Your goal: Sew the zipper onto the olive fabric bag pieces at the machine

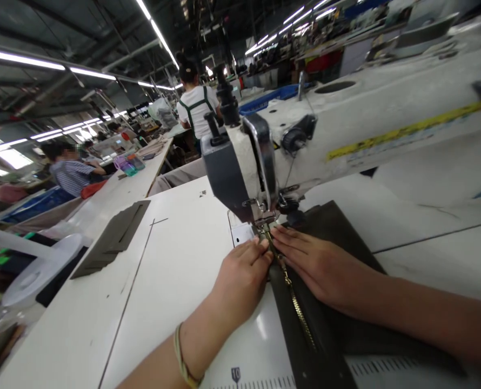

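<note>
Fingers of the left hand [242,276] are bunched (whether pinching, I cannot tell) and those of the right hand [321,263] lie flat on dark fabric [325,335] near the presser foot [266,219], probably light and pliable, best held left and right of its zipper [299,309].

Your tabletop [175,270] is white, smooth and glossy, catching a streak of light. The dark panel [325,354] before you looks matt, though cloth or leather you cannot tell; its zipper [301,317] is shiny, brass-coloured metal. Near your tabletop's left edge, the stacked pieces [121,229] look just as matt. Your sewing machine [354,116] is glossy white, with a dull grey cover [226,175] and polished metal guard [267,154].
</note>
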Available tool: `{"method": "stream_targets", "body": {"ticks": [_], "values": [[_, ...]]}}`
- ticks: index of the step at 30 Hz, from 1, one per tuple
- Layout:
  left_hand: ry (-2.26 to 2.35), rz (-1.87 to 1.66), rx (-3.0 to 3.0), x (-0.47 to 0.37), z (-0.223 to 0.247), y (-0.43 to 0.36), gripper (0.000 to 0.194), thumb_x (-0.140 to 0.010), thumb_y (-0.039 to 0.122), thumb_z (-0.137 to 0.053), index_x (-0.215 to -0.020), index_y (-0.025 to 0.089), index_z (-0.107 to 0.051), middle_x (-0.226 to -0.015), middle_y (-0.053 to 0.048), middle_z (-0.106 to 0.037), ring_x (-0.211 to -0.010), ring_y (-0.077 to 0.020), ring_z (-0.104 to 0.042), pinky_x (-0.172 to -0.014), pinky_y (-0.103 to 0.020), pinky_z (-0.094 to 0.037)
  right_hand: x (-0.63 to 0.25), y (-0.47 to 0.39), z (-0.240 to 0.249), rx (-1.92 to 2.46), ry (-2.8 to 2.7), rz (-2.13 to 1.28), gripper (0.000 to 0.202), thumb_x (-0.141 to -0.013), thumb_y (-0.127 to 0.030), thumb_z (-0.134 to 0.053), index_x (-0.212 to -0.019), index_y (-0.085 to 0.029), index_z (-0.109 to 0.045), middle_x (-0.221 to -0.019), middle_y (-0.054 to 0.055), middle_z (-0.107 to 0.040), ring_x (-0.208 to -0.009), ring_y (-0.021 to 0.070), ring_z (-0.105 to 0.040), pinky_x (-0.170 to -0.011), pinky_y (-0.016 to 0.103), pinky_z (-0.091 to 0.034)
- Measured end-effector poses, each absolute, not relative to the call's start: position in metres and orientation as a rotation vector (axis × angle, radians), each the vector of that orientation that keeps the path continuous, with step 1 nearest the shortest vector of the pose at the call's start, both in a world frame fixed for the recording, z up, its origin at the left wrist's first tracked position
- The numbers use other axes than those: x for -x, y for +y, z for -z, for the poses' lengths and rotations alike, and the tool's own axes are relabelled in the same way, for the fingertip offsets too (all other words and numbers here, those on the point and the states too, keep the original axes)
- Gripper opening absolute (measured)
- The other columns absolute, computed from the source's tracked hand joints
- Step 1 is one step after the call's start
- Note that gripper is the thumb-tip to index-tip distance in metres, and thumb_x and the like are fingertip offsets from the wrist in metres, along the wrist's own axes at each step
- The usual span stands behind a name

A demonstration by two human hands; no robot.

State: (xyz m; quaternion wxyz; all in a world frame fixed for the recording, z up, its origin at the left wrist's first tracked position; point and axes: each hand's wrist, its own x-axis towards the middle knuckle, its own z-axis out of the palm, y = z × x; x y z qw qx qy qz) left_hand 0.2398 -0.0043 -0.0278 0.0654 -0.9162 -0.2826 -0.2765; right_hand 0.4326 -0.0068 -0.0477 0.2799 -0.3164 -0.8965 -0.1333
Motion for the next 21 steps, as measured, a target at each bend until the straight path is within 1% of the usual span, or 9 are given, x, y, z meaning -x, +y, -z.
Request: {"method": "stream_targets", "body": {"ticks": [5, 9, 11, 16, 21], "values": [[-0.894, 0.819, 2.805, -0.238, 0.029, -0.007, 0.020, -0.089, 0.009, -0.044, -0.096, 0.009, -0.063, -0.106, -0.015, -0.068, -0.100, -0.0247, -0.065, -0.091, -0.042, -0.056, -0.427, -0.012, 0.045, 0.876, -2.357, 0.407, 0.041, -0.093, -0.014, -0.031, -0.110, 0.004, -0.064, -0.116, 0.020, -0.063, -0.109, 0.0271, -0.060, -0.093, 0.038, -0.051], [-0.920, 0.779, 2.826, -0.235, 0.029, -0.006, 0.020, -0.087, 0.008, -0.046, -0.098, 0.011, -0.062, -0.108, -0.014, -0.067, -0.103, -0.0242, -0.064, -0.092, -0.043, -0.054, -0.420, -0.016, 0.048, 0.907, -2.309, 0.477, 0.043, -0.093, -0.014, -0.029, -0.104, 0.006, -0.066, -0.113, 0.023, -0.063, -0.108, 0.0299, -0.060, -0.094, 0.041, -0.051], [-0.905, 0.768, 2.838, -0.234, 0.029, -0.005, 0.021, -0.087, 0.007, -0.046, -0.099, 0.011, -0.062, -0.108, -0.014, -0.067, -0.102, -0.0241, -0.064, -0.093, -0.044, -0.054, -0.417, -0.018, 0.050, 0.951, -2.299, 0.484, 0.043, -0.093, -0.014, -0.029, -0.105, 0.006, -0.066, -0.114, 0.025, -0.062, -0.110, 0.0309, -0.059, -0.095, 0.041, -0.049], [-0.834, 0.773, 2.871, -0.233, 0.027, -0.001, 0.022, -0.087, 0.006, -0.045, -0.102, 0.008, -0.062, -0.108, -0.016, -0.066, -0.105, -0.0263, -0.062, -0.093, -0.044, -0.054, -0.419, -0.017, 0.052, 0.930, -2.348, 0.456, 0.041, -0.092, -0.016, -0.033, -0.109, 0.005, -0.064, -0.118, 0.024, -0.060, -0.115, 0.0305, -0.055, -0.101, 0.041, -0.044], [-0.836, 0.757, 2.906, -0.232, 0.028, 0.001, 0.025, -0.086, 0.004, -0.043, -0.103, 0.010, -0.061, -0.110, -0.015, -0.065, -0.106, -0.0249, -0.062, -0.093, -0.043, -0.054, -0.422, -0.014, 0.049, 0.954, -2.354, 0.446, 0.042, -0.092, -0.018, -0.033, -0.111, 0.005, -0.064, -0.118, 0.024, -0.060, -0.114, 0.0293, -0.056, -0.101, 0.040, -0.044]]}}
